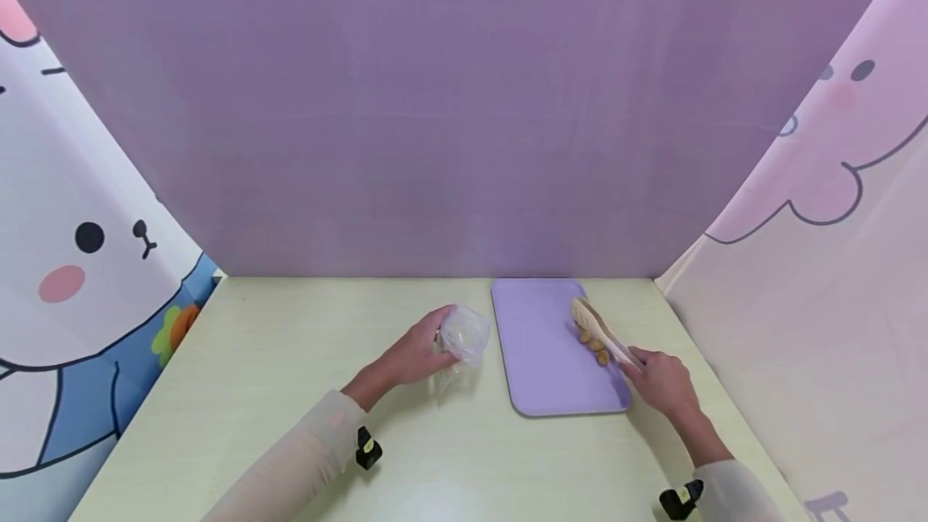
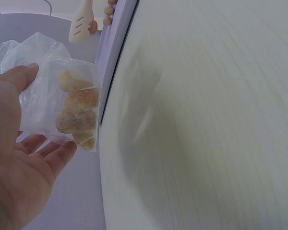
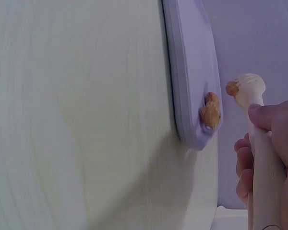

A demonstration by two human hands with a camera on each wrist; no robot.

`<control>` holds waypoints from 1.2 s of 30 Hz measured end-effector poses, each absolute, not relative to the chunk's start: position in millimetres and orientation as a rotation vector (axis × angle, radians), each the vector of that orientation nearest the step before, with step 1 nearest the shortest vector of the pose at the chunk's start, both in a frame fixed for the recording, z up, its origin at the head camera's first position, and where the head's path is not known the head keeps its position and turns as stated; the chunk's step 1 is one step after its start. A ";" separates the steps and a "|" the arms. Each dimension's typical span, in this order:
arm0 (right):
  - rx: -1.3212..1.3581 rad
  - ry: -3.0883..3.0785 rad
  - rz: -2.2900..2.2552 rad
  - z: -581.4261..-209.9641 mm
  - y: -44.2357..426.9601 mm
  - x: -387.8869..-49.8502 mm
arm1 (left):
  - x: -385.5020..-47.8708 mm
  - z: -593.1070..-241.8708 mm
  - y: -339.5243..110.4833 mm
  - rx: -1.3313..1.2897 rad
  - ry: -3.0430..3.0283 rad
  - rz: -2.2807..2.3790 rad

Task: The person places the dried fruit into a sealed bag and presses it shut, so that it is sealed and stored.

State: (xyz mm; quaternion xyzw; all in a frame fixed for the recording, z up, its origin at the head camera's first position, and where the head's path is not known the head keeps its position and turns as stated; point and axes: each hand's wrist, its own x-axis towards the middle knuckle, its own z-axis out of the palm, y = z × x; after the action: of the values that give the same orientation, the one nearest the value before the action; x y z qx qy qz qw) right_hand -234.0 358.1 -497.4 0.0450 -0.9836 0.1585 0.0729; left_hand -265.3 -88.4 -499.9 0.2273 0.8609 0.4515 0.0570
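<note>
My left hand [image 1: 424, 350] holds up a clear plastic bag [image 1: 466, 334] left of the purple tray; in the left wrist view, several brown lumps [image 2: 78, 112] lie inside the bag [image 2: 36, 96], thumb on one side and fingers on the other. My right hand [image 1: 661, 383] grips cream slotted tongs [image 1: 596, 325] over the tray's right side. A brown piece [image 3: 232, 88] is at the head of the tongs [image 3: 250, 91] in the right wrist view. Several brown pieces [image 1: 602, 357] rest on the tray beneath the tongs.
The purple tray [image 1: 536, 361] lies on a pale wood-grain table [image 1: 290, 345], near its back edge. A purple cloth [image 1: 435, 103] hangs behind the table. Printed cartoon cloths [image 1: 109, 264] stand at the left and right sides.
</note>
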 end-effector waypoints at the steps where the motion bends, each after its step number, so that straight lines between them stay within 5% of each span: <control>1: 0.142 -2.948 0.477 -496.7 356.7 -233.5 | -265.7 -500.1 -88.2 0.682 2.612 1.364; 36: 0.374 -2.772 0.538 -468.2 314.9 -223.9 | -263.3 -497.7 -84.5 0.691 2.628 1.355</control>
State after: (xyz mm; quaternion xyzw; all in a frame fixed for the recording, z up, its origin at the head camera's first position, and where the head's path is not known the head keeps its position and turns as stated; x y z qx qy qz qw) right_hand -223.9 314.9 -468.2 0.1299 -0.9628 0.1867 0.1461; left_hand -263.3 -84.5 -497.7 0.2273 0.8644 0.4454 0.0525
